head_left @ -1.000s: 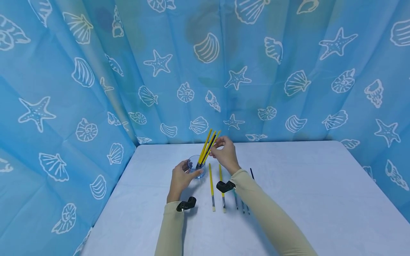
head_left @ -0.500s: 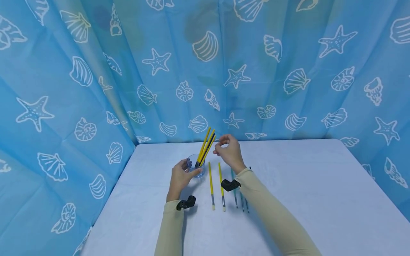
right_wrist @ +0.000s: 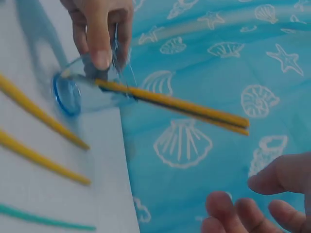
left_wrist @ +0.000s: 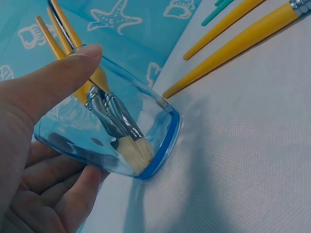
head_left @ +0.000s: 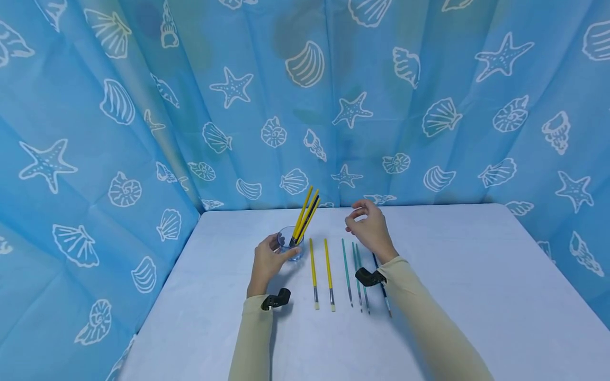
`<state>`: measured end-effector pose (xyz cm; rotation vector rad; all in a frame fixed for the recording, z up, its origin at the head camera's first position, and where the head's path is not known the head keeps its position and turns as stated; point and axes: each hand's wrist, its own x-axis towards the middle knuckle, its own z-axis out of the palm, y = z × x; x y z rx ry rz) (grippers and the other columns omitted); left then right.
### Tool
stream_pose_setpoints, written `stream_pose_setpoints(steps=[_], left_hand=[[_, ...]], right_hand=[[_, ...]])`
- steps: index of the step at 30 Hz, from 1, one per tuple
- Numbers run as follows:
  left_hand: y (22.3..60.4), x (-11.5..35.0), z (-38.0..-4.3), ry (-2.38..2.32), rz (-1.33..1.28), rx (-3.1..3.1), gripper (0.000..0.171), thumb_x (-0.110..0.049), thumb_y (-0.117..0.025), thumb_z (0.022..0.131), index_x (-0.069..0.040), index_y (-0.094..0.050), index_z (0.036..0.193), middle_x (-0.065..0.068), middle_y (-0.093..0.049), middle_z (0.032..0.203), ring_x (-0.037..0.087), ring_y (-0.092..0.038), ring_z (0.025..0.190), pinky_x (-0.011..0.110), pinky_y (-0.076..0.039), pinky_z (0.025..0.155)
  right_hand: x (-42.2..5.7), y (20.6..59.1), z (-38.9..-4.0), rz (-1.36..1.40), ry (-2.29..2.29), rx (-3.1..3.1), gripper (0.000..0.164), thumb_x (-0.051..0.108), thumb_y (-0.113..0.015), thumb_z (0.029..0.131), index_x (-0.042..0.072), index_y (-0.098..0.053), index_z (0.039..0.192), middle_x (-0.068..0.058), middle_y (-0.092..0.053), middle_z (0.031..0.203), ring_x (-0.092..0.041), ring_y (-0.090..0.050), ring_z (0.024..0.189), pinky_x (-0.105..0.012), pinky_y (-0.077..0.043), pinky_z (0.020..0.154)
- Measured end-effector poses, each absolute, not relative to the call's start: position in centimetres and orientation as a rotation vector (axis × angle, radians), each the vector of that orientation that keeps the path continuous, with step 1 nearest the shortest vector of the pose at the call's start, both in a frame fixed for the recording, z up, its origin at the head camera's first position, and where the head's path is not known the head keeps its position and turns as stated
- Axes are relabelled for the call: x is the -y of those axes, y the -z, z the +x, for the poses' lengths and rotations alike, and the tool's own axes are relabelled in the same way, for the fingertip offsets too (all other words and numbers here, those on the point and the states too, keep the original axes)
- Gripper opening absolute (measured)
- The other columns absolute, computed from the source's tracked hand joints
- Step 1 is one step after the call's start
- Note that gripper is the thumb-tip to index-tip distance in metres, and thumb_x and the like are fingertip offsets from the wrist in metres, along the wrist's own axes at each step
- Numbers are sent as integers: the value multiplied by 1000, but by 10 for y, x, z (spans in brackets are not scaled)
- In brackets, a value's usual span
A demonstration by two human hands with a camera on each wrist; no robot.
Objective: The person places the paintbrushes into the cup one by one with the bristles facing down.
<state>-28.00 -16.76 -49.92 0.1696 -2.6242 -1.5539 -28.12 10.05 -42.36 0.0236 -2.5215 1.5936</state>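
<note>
My left hand [head_left: 268, 260] grips a clear blue-tinted cup [left_wrist: 141, 99], thumb on one side and fingers round the other. Several paintbrushes [head_left: 305, 216] lean in it, bristles down at the base and handles sticking out past the rim. Most handles are yellow; a dark one shows among them. To the right, my right hand [head_left: 370, 228] hovers behind the teal paintbrushes [head_left: 347, 270], its fingers loosely bent with nothing between them. In the right wrist view these fingers [right_wrist: 221, 206] are apart from the brush handles.
Two yellow paintbrushes [head_left: 329, 272] lie side by side right of the cup. A dark-handled paintbrush [head_left: 384, 293] lies partly under the right wrist in the head view. All rest on a white-covered table [head_left: 200, 312], with a blue seashell curtain [head_left: 267, 95] behind.
My right hand has drawn away from the brushes in the cup and moved right, over the teal brushes. The left hand keeps hold of the cup in place.
</note>
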Motion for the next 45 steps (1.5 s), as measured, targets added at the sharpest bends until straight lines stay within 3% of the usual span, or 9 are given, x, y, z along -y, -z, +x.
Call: stream_pose_setpoints(steps=[23, 45], left_hand=[[501, 169, -277, 1570, 188, 2616, 91, -40, -92, 77, -1, -51, 149, 21, -60, 148, 35, -58, 139, 44, -53, 114], [499, 168, -281, 1542, 170, 2631, 87, -35, -91, 79, -1, -52, 148, 22, -61, 146, 36, -59, 138, 45, -53, 113]], right_hand=[[-150, 469, -252, -162, -1402, 2670, 44, 19, -67, 95, 2, -55, 134, -19, -69, 111, -24, -66, 82, -27, -50, 63], [-155, 488, -248, -148, -1180, 2983, 49, 16, -72, 91, -3, -55, 132, -20, -68, 105, -24, -63, 76, -30, -53, 61]])
